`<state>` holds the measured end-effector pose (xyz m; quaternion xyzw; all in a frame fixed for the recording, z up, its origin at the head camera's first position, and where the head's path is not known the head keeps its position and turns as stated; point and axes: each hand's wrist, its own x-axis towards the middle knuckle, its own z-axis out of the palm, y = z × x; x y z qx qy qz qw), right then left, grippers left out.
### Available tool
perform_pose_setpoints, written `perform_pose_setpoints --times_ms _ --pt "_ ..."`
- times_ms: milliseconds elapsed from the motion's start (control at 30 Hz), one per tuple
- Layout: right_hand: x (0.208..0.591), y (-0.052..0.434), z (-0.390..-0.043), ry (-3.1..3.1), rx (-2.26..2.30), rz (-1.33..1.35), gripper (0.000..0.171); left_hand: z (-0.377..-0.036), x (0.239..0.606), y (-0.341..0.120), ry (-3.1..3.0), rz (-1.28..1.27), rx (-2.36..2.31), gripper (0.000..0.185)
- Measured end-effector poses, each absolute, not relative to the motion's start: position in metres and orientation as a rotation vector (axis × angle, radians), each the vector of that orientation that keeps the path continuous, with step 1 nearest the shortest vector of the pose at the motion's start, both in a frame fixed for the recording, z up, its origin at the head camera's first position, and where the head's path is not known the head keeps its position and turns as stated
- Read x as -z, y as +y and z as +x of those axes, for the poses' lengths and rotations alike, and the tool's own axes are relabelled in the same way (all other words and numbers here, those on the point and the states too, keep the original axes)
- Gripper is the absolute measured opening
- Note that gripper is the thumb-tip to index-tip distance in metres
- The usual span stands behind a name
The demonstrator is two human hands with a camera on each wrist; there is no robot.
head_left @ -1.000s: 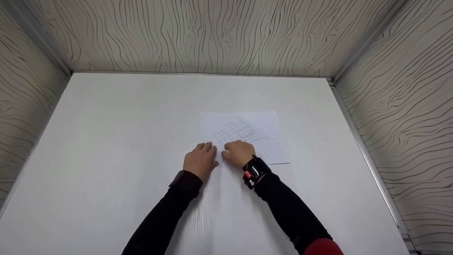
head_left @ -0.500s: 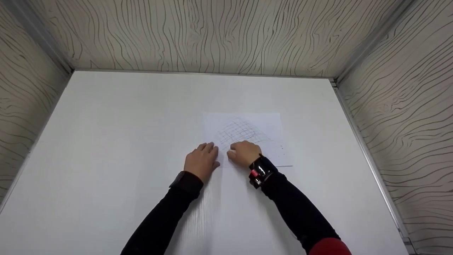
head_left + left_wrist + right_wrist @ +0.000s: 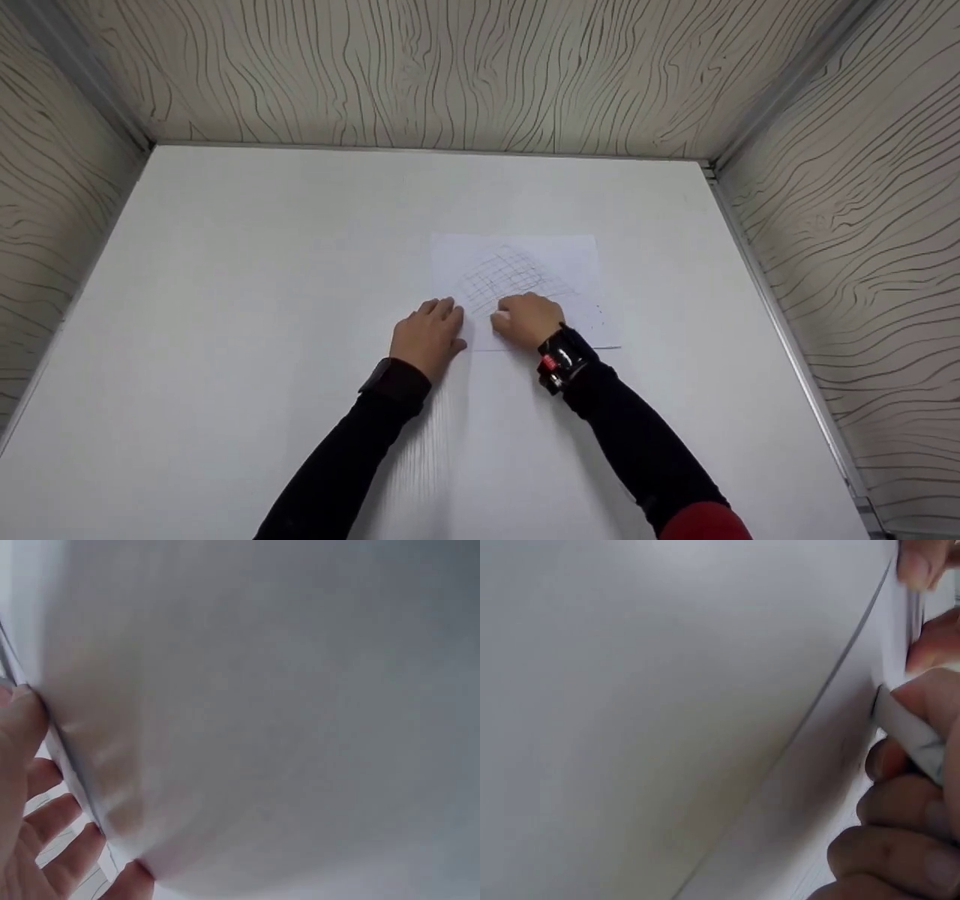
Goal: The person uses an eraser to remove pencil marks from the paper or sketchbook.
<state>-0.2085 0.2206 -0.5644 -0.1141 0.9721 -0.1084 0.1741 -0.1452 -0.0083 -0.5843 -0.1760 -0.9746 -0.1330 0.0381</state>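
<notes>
1. Now the sheet of paper (image 3: pixel 525 285) is being kept flat on the white table (image 3: pixel 225 300), near its middle.
2. It is being pressed down at its left edge by the left hand (image 3: pixel 427 337), fingers spread, so it cannot slide.
3. A small white eraser (image 3: pixel 907 731) is being pinched by the right hand (image 3: pixel 529 321) and held against the pencil grid (image 3: pixel 506 276).

No readable text — sheet of paper (image 3: pixel 525 277) bears only pencilled grid, no letters, no numbers.

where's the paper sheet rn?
Head view: the paper sheet lies flat on the white table, right of centre, with the left hand and right hand at its near-left corner.
</notes>
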Motion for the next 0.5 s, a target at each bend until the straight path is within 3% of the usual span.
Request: perform_pose_setpoints --times_ms 267,500 --pt "0.572 0.298 -0.241 2.836 0.262 -0.037 0.053 -0.150 0.597 -0.013 -2.973 -0.491 0.361 0.055" --pt "0.578 0.266 -0.243 2.786 0.304 -0.124 0.058 -0.148 0.601 -0.019 -2.983 -0.561 0.473 0.042"
